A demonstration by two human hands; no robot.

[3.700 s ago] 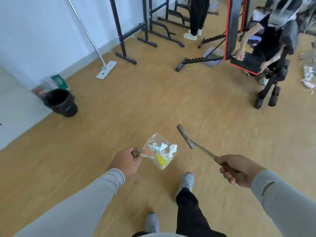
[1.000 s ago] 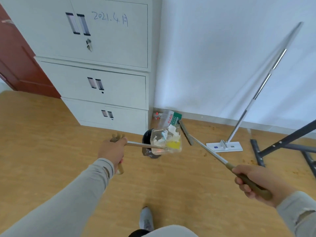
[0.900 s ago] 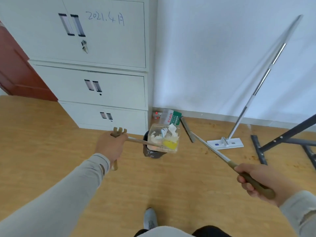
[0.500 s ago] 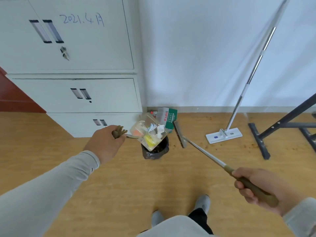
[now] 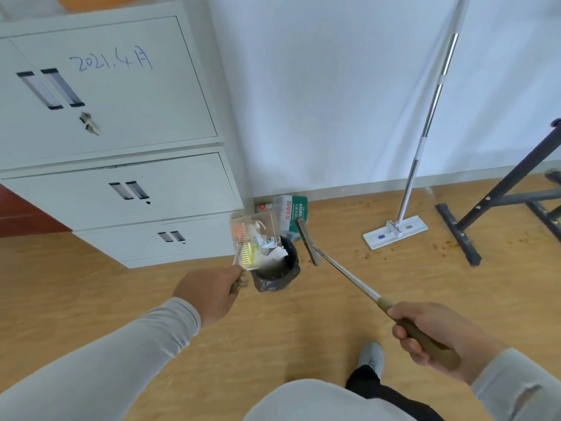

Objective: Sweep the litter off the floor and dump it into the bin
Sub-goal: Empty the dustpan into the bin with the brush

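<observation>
1. Left hand (image 5: 209, 291) – grip clenched round the short handle of a clear dustpan (image 5: 253, 241); handle end pokes out below the fist.
2. Dustpan runs up and away from that grip, tipped steeply, open mouth turned down and to the right. Litter (image 5: 267, 247) – white paper scraps, a yellow piece, an orange piece – sits at the low lip, some of it seemingly sliding out.
3. Black lined bin (image 5: 277, 273) stands on the floor directly under and just right of the pan's lip. This is the relation that counts: the drop line from lip to bin mouth looks short and near vertical, so more tilt from the left wrist should finish the dump.
4. Right hand (image 5: 425, 332) – grip clenched on the long brush (image 5: 308, 246) handle; shaft runs up-left, head hanging just right of the bin, apart from it.
5. Left hand is the nearer to the bin; right stands well back.
</observation>
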